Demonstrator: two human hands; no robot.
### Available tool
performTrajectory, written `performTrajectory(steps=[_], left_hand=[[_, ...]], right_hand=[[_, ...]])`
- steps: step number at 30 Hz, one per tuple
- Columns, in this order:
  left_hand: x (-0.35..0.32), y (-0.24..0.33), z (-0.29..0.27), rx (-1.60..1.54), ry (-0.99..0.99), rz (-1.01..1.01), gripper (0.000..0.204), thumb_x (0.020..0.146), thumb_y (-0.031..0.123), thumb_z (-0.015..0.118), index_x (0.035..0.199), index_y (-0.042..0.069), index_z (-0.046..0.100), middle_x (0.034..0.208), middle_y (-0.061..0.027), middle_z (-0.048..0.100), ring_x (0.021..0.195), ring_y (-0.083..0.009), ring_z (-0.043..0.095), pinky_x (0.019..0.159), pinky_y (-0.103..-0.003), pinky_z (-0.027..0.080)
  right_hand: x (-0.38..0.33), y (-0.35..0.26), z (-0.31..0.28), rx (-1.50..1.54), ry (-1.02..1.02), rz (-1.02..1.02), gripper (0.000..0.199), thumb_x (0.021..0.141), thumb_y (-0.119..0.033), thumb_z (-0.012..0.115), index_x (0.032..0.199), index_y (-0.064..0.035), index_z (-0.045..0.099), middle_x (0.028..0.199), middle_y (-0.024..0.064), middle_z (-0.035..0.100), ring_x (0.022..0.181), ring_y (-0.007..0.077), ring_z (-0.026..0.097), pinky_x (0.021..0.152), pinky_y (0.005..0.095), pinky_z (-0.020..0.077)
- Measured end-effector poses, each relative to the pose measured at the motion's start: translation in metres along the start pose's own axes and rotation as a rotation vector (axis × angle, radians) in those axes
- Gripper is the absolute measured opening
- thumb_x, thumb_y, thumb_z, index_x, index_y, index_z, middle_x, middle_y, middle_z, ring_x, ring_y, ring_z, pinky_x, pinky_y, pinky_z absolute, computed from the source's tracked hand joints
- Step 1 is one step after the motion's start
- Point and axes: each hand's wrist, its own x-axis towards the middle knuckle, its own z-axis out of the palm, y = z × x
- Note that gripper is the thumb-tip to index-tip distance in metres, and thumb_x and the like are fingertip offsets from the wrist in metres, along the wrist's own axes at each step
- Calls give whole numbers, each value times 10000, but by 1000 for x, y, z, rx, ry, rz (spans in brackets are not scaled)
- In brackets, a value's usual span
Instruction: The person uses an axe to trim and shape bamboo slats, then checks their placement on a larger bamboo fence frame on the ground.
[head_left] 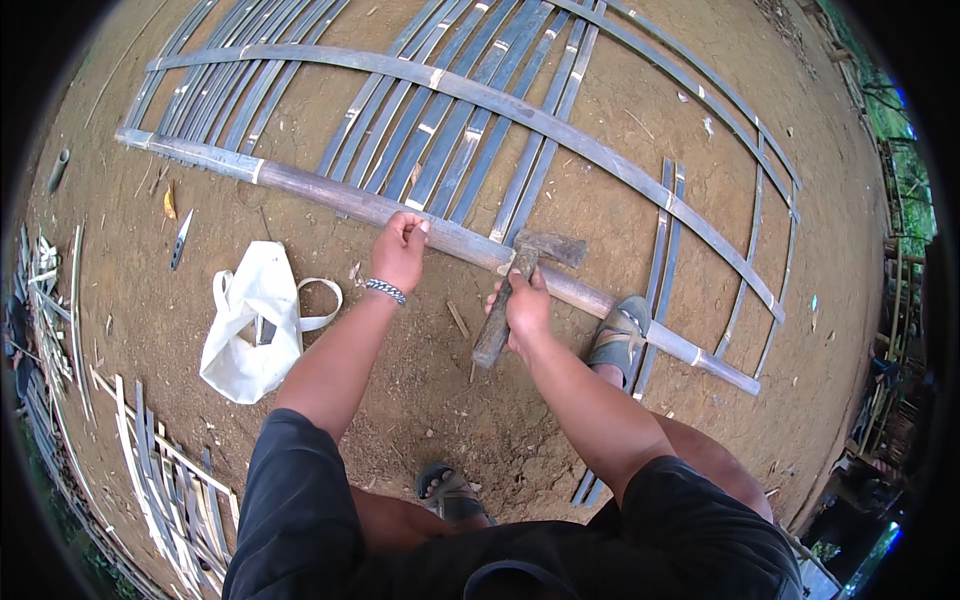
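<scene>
— Bare brown earth (440, 400) is seen underfoot, with dark bamboo slats (440, 120) laid out in a fanned frame and a thick bamboo pole (330, 195) lying across them.

— Which step is judged to be in hand?

— A fastening or striking step at the pole, it is judged. The hammer (515, 290) is gripped by the right hand (525, 310), the fingers wrapped fully closed around the wooden handle, with the head resting against the pole. The pole is pinched just beside it by the left hand (400, 250), fingers curled shut over its upper edge. Whether a nail is held there cannot be told.

— How is the pole kept steady?

— Its far end is pinned by a sandalled foot (620, 335).

— What is called for by the next move?

— A short, square blow is thought to be needed, aimed where pole and slat cross, with the left fingers kept out of the hammer's path.

— What else is lying about?

— A white cloth bag (250, 320) is seen on the ground to the left, a small knife (180, 238) beyond it, and pale split strips (160, 480) piled at the lower left.
</scene>
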Motion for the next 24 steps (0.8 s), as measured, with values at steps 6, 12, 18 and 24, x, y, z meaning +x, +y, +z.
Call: performTrajectory(steps=[6,12,18,24], left_hand=[[44,0,-10,348,165,263,93,943,125,626,952,33,615,905,-161,682,836,-344,655,771,-423,499],[51,-24,-6,474,170,412,51,942,97,601,976,68,577,1002,-136,693,975,-361,632,896,-470,435],[51,-23,-13,517,74,353,60,950,136,596,977,88,572,1035,-96,684,1031,-326,622,941,-467,401],[49,-18,-18,522,24,334,91,938,156,623,957,74,590,1035,-100,682,1036,-320,623,942,-451,412]], right_hand=[[2,-1,6,-171,-44,-81,354,1028,-134,480,1359,-82,369,836,85,545,573,169,568,478,330,499],[0,1,37,-109,45,-22,333,1033,-131,475,1348,-108,372,821,82,537,572,180,562,483,342,500],[5,-6,41,39,-69,86,277,1035,-152,466,1287,-79,377,839,91,546,588,181,559,488,349,504],[1,7,36,15,-37,31,282,1036,-163,471,1295,-86,391,866,96,565,601,181,569,499,347,516]])
